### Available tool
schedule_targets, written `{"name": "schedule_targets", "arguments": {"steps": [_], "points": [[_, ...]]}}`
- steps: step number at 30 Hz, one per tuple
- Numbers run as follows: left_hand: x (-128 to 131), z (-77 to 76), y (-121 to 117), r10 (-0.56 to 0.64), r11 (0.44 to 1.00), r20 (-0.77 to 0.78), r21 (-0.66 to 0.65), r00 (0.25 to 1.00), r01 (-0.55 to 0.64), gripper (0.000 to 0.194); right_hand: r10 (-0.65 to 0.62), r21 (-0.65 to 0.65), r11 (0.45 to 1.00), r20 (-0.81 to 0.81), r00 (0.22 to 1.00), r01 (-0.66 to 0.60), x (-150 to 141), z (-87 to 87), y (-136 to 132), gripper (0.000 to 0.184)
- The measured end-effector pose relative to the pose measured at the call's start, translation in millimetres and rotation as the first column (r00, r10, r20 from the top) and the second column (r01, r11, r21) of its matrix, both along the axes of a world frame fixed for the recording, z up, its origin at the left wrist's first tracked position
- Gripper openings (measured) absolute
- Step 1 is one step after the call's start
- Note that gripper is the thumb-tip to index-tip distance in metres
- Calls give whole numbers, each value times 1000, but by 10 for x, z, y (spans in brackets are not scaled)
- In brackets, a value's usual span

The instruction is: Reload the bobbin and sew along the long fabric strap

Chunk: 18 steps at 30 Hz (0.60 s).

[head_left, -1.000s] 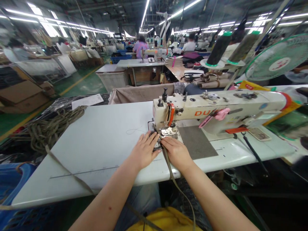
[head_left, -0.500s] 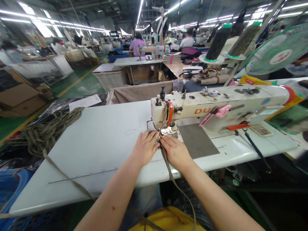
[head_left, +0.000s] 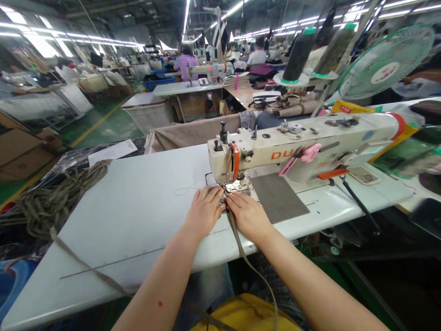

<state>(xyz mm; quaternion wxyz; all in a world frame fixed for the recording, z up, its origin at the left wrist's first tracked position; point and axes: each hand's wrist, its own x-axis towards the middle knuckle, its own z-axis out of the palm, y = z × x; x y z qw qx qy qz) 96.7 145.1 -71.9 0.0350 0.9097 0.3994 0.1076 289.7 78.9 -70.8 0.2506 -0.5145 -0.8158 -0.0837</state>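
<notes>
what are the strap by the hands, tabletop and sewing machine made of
Strap: probably woven fabric, matte; it curves and hangs limply. Tabletop: perhaps laminate, smooth, with a sheen along its front edge. Sewing machine: likely painted metal, semi-gloss; pale coat, faint highlights.

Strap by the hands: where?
Head view, lower centre: the strap runs from beside the right hand, near the sewing machine, over the front edge of the table.

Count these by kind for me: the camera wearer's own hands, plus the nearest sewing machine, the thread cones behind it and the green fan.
Left hand and right hand: 2
Sewing machine: 1
Thread cones: 2
Green fan: 1
Total: 6
</notes>
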Motion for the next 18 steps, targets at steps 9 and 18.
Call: {"name": "schedule_targets", "arguments": {"steps": [9, 18], "points": [[-16, 32, -22, -11, 1000, -13, 24, 1000, 12, 47, -20, -23, 1000, -18, 1000, 19, -16, -14, 9, 35], [-15, 22, -15, -5, 1000, -38, 27, 999, 6, 47, -2, -25, 1000, -14, 1000, 2, -13, -8, 0, 38]]}}
